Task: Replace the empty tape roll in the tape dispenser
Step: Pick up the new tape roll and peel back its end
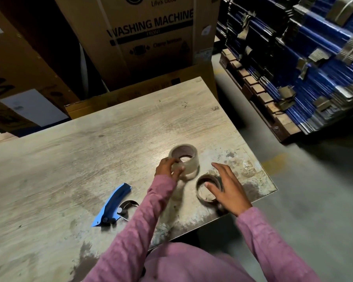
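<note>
Right now I see the new tape roll [184, 160] standing on its flat side on the worn wooden table [90, 151], toward the table's right end. It is a thick ring of clear, slightly cloudy tape wound on a brown cardboard core, and through the hole I can see a pale patch of tabletop. My left hand [168, 166] is closed on its near-left wall, fingers curled over the rim and thumb against the outside, so it grips the roll; the hand is a little blurred.

Just beside it, nearer to me and to the right, lies the empty core [208, 189], a thin brown cardboard ring with no tape left on it, also flat on the table. My right hand [225, 187] is spread open with fingers apart; the thumb reaches over the ring's opening and the palm covers its right edge. I cannot tell whether the fingers actually press on the cardboard or hang just above it.

The tape dispenser [112, 206] lies well to the left of both rings, near the front edge. It has a blue handle-like body angled up to the right, with a dark curved metal part at its lower right side. No roll sits in it. Both sleeves [151, 216] are pink.
</note>
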`<state>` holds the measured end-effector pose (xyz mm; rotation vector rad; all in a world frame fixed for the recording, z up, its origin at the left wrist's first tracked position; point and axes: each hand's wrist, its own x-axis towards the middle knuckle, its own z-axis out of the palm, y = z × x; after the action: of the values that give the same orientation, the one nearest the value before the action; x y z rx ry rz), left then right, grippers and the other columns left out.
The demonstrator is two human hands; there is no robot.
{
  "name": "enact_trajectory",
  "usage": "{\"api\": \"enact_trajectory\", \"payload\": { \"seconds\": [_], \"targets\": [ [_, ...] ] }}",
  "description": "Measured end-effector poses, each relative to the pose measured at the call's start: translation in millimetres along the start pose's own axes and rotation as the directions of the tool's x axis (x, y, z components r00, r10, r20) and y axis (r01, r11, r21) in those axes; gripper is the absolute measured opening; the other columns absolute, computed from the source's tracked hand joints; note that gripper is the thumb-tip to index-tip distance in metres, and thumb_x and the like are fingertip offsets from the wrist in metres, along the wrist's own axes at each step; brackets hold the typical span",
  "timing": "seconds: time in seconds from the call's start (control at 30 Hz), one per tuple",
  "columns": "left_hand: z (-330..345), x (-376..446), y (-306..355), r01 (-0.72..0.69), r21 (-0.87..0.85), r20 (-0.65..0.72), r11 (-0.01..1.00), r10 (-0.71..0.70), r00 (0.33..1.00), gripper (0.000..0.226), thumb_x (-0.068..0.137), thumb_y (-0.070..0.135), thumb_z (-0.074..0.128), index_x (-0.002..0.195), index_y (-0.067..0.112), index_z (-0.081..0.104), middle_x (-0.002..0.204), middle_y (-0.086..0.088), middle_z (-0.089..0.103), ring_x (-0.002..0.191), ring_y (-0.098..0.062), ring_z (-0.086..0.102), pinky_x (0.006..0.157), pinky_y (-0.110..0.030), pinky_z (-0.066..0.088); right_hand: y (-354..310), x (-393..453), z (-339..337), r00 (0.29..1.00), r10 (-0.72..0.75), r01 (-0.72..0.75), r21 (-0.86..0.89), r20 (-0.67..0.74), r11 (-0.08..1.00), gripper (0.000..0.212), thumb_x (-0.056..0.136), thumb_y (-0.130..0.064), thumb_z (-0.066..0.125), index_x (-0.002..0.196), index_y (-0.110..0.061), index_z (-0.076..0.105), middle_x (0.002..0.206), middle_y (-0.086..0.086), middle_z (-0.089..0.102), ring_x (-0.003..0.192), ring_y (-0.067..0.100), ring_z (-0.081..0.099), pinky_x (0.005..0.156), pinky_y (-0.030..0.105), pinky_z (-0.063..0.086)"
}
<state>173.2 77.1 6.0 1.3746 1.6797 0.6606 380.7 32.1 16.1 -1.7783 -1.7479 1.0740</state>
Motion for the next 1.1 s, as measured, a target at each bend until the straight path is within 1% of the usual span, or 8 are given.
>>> {"api": "enact_trajectory", "payload": {
  "seconds": [0.07, 0.2, 0.3, 0.4, 0.63, 0.83, 1.0, 1.1],
  "targets": [
    [-5.3, -15.5, 1.3, 0.061, -0.252, 0.048, 0.966, -0.050, 0.998, 0.020, 0.086, 0.030, 0.064, 0.104, 0.022, 0.060, 0.112, -0.005, 0.060, 0.099, -0.018, 0.058, 0.077, -0.017, 0.052, -8.2, 4.2, 3.6, 1.000, 0.018, -0.018, 0.059, 0.009, 0.998, 0.069, 0.090, -0.034, 0.071, 0.149, -0.025, 0.036, 0.149, -0.008, 0.039, 0.130, 0.010, 0.044, 0.109, 0.029, 0.037],
    [-18.4, -37.0, -3.0, 0.134, -0.513, 0.134, 0.848, -0.075, 0.988, 0.018, 0.074, 0.031, 0.069, 0.089, 0.024, 0.063, 0.086, -0.004, 0.061, 0.083, -0.020, 0.062, 0.075, -0.031, 0.054, -26.8, 7.6, 8.0, 0.998, 0.045, -0.053, 0.177, 0.052, 0.983, 0.079, 0.086, -0.044, 0.072, 0.152, -0.031, 0.030, 0.155, -0.007, 0.033, 0.139, 0.013, 0.037, 0.109, 0.033, 0.036],
    [-31.8, -52.7, -2.0, 0.166, -0.669, 0.204, 0.725, -0.035, 0.978, 0.027, 0.074, 0.020, 0.066, 0.096, 0.006, 0.057, 0.079, -0.009, 0.058, 0.068, -0.011, 0.063, 0.068, -0.022, 0.054, -40.8, 5.5, 8.6, 0.997, 0.004, -0.019, 0.219, 0.072, 0.976, 0.087, 0.079, -0.060, 0.069, 0.151, -0.036, 0.027, 0.156, -0.008, 0.031, 0.141, 0.012, 0.033, 0.106, 0.032, 0.035],
    [-47.2, -66.2, 0.2, 0.178, -0.760, 0.241, 0.625, 0.018, 0.970, 0.031, 0.078, 0.015, 0.064, 0.102, -0.002, 0.055, 0.087, -0.012, 0.063, 0.081, -0.020, 0.064, 0.079, -0.027, 0.055, -54.8, 1.1, 10.1, 0.990, -0.049, 0.004, 0.319, 0.134, 0.948, 0.094, 0.068, -0.077, 0.067, 0.147, -0.049, 0.024, 0.152, -0.012, 0.037, 0.137, 0.009, 0.042, 0.107, 0.036, 0.042],
    [-77.1, -85.8, -15.4, 0.213, -0.773, 0.277, 0.598, 0.015, 0.961, 0.031, 0.080, 0.014, 0.061, 0.109, 0.002, 0.057, 0.111, -0.012, 0.061, 0.107, -0.026, 0.060, 0.096, -0.035, 0.049, -86.9, -9.5, 28.7, 0.984, -0.119, 0.033, 0.517, 0.134, 0.855, 0.079, 0.074, -0.037, 0.076, 0.142, -0.043, 0.035, 0.132, -0.016, 0.049, 0.107, -0.007, 0.063, 0.075, 0.018, 0.056],
    [-108.6, -91.9, -24.4, 0.082, -0.549, 0.080, 0.831, -0.046, 0.996, 0.043, 0.070, 0.036, 0.064, 0.110, 0.019, 0.064, 0.128, 0.008, 0.056, 0.114, -0.003, 0.055, 0.084, -0.024, 0.046, -101.3, -16.6, 52.0, 0.955, -0.268, 0.226, 0.267, 0.131, 0.937, 0.090, 0.068, -0.039, 0.086, 0.143, -0.049, 0.037, 0.139, -0.019, 0.035, 0.132, 0.007, 0.046, 0.105, 0.040, 0.051],
    [-124.2, -99.4, -18.2, 0.110, -0.640, 0.018, 0.761, -0.129, 0.992, 0.036, 0.077, 0.038, 0.063, 0.111, 0.027, 0.059, 0.096, -0.005, 0.061, 0.081, -0.020, 0.060, 0.061, -0.031, 0.049, -125.2, -22.2, 72.6, 0.861, -0.473, 0.467, 0.074, 0.188, 0.881, 0.098, 0.072, -0.031, 0.084, 0.153, -0.027, 0.029, 0.146, -0.010, 0.028, 0.137, 0.007, 0.039, 0.113, 0.031, 0.041],
    [-130.5, -106.5, -20.3, 0.123, -0.740, -0.013, 0.662, -0.197, 0.980, 0.034, 0.083, 0.027, 0.067, 0.114, 0.016, 0.060, 0.102, -0.019, 0.065, 0.082, -0.025, 0.064, 0.056, -0.024, 0.052, -135.5, -24.2, 86.9, 0.812, -0.544, 0.552, 0.021, 0.212, 0.833, 0.100, 0.073, -0.034, 0.081, 0.154, -0.021, 0.025, 0.154, -0.005, 0.027, 0.143, 0.013, 0.032, 0.117, 0.034, 0.035]
  ]
}}
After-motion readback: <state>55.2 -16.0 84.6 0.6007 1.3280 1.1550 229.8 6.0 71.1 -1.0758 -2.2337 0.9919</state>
